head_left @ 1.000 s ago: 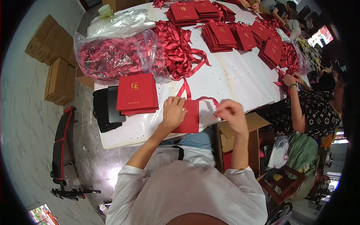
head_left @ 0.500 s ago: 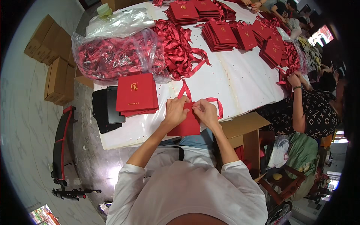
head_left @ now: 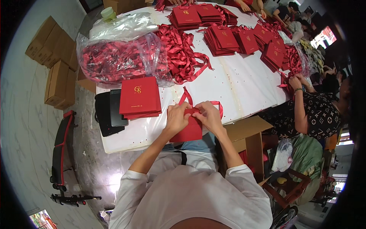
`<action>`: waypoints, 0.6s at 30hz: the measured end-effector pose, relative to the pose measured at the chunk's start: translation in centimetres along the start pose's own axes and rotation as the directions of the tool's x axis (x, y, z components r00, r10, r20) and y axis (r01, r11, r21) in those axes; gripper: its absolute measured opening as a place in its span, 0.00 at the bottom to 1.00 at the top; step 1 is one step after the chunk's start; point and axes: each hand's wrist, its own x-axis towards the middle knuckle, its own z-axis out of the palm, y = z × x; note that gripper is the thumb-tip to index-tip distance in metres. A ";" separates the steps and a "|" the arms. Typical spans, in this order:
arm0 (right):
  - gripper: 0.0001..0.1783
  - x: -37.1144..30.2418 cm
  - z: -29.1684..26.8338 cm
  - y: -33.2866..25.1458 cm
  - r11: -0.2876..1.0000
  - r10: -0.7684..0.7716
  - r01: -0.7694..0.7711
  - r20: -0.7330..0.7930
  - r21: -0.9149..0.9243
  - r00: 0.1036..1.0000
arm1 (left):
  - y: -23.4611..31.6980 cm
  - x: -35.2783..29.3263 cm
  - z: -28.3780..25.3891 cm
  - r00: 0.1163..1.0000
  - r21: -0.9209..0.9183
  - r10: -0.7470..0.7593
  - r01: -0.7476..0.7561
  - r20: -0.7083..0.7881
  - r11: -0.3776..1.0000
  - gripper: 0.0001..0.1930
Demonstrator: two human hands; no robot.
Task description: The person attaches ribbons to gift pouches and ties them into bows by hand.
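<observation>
A small red paper gift bag (head_left: 190,133) lies at the table's near edge, in front of my body. My left hand (head_left: 177,117) is closed on its upper left part, thumb and fingers pressed at the top edge. With bent fingers, my right hand (head_left: 208,116) pinches the top edge on the other side. Between the hands the bag's upper edge looks bent. A red ribbon (head_left: 185,94) rises in a loop beyond the left hand, and more ribbon shows behind the right. My fingertips hide where the ribbon meets the bag.
Left of my hands sits a stack of red bags (head_left: 140,97) beside a dark tablet-like device (head_left: 119,108). Beyond lie a plastic sack of red ribbons (head_left: 114,61) and loose ribbons (head_left: 183,57). More bag stacks (head_left: 223,40) stand farther back. An open carton (head_left: 253,149) and a co-worker (head_left: 303,110) are at right.
Both hands have drawn closer to the top edge, and the right thumb now presses beside the left. The bag's upper part has bent, and the ribbon behind the right hand shows less.
</observation>
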 end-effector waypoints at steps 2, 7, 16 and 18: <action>0.13 -0.2 -0.2 0.6 0.999 -0.027 0.026 0.055 0.027 0.998 | 0.1 -0.2 -0.3 1.000 -0.015 -0.010 0.009 -0.027 1.000 0.14; 0.12 -0.4 0.2 -0.1 0.999 -0.052 0.050 0.081 0.020 0.995 | 0.5 -0.7 -0.9 1.000 -0.016 0.014 -0.015 -0.012 1.000 0.12; 0.15 -0.9 -0.7 1.9 0.989 -0.147 0.143 0.241 0.033 0.959 | 0.5 -1.9 -1.1 0.985 0.073 0.169 -0.166 -0.041 0.983 0.09; 0.16 -0.8 -0.7 1.8 0.983 -0.179 0.186 0.278 0.004 0.944 | 0.6 -2.1 -1.3 0.987 0.066 0.155 -0.153 -0.037 0.986 0.08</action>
